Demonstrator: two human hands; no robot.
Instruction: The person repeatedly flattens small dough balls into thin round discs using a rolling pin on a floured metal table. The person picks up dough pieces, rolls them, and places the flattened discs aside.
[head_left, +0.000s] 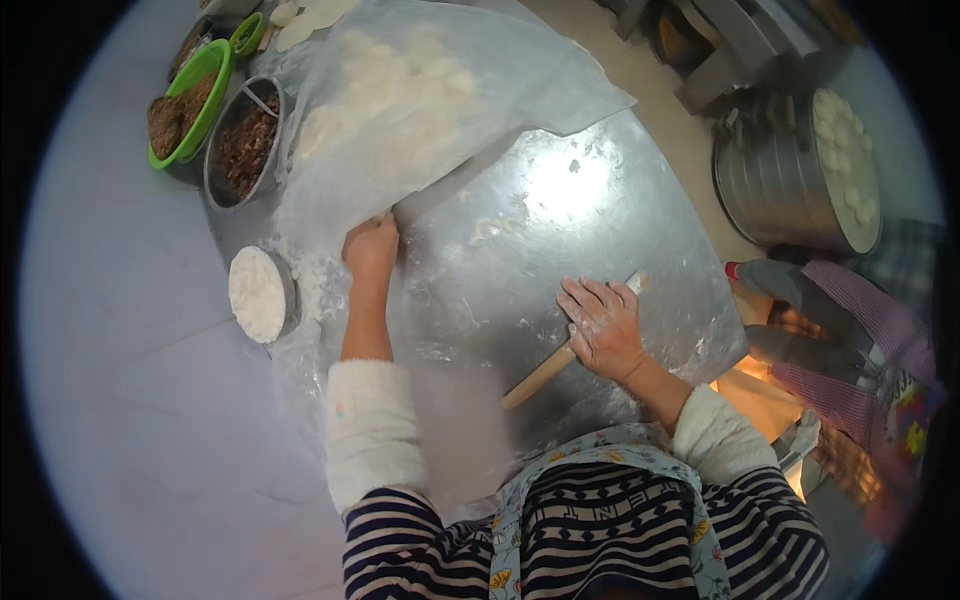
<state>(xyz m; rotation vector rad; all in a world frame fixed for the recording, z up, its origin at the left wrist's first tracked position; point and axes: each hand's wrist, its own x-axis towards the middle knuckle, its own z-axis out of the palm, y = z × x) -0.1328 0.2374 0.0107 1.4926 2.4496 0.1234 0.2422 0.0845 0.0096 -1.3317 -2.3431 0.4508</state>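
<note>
My left hand (372, 244) is closed at the near edge of a translucent plastic sheet (510, 82), its fingertips partly hidden there; whether it grips the sheet or dough under it I cannot tell. Pale dough pieces (397, 90) show blurred through the sheet. Flour-dusted, my right hand (604, 322) lies palm down over a wooden rolling pin (540, 377), which slants across the metal tabletop (480, 300). One end of the pin shows beyond my fingers, the other towards my apron.
At the left edge stand a bowl of flour (256, 295), a metal bowl of chopped filling (247, 150) and a green basin (214, 112) of brown filling. Right of the table are a large metal drum with round dough pieces (840, 150) on top and another person (847, 337).
</note>
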